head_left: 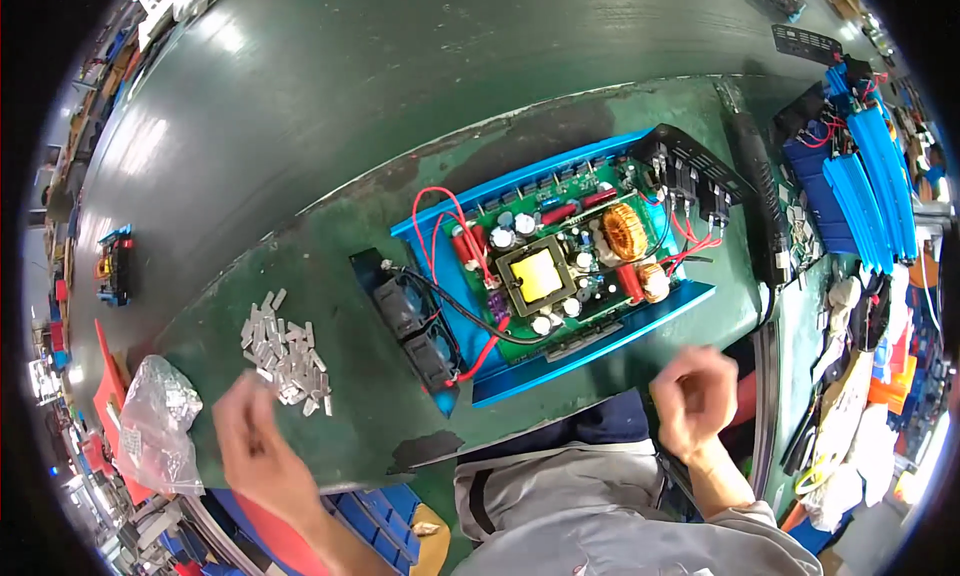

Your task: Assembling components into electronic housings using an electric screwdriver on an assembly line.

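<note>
An opened blue metal case (560, 370) lies tilted on the bench, holding a green circuit board (600, 216) with a yellow-topped transformer (537, 278) and a copper-wound coil (625, 233). Red and black wires run to a black end panel with two fans (415, 326) at its left. My left hand (255, 451) hovers beside a heap of small pale tube-like pieces (290, 356); its fingers are smeared by motion. Near the bench's front edge, my right hand (697, 401) is closed, fingers curled toward the thumb. Whatever it may hold is hidden.
A clear plastic bag (160, 426) sits at the bench's left edge. More blue case parts (855, 186) with wires are stacked at the right, beyond a dark rail (765, 196). A small blue assembly (115, 266) stands far left. Blue bins (375, 526) are below the bench edge.
</note>
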A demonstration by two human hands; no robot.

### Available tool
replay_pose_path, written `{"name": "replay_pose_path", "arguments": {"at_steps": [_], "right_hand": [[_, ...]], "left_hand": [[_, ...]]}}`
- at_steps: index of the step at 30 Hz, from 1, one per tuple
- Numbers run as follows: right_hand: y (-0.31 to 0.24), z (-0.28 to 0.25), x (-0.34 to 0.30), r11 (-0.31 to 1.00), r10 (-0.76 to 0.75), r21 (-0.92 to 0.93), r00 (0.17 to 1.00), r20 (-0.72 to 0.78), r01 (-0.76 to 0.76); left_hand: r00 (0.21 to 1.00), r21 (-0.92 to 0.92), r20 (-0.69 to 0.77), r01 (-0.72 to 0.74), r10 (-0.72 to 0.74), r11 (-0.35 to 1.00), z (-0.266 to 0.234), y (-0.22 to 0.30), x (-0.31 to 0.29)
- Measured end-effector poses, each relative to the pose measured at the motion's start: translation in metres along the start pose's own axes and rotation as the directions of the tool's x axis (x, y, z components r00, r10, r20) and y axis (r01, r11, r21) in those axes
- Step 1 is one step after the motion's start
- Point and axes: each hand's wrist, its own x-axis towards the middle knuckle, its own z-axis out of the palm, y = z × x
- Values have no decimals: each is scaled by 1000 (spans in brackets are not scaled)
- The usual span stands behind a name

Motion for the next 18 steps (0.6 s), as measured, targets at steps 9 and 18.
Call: {"name": "replay_pose_path", "arguments": {"at_steps": [9,18], "right_hand": [[-46,33,30,897,-191,439,862,469,-40],[-18,7,19,975,163,104,946,281,-199]], "left_hand": [[788,-594,600,321,140,738,35,99,-69],[885,-586,341,-62,316,808,59,108,-53]]}}
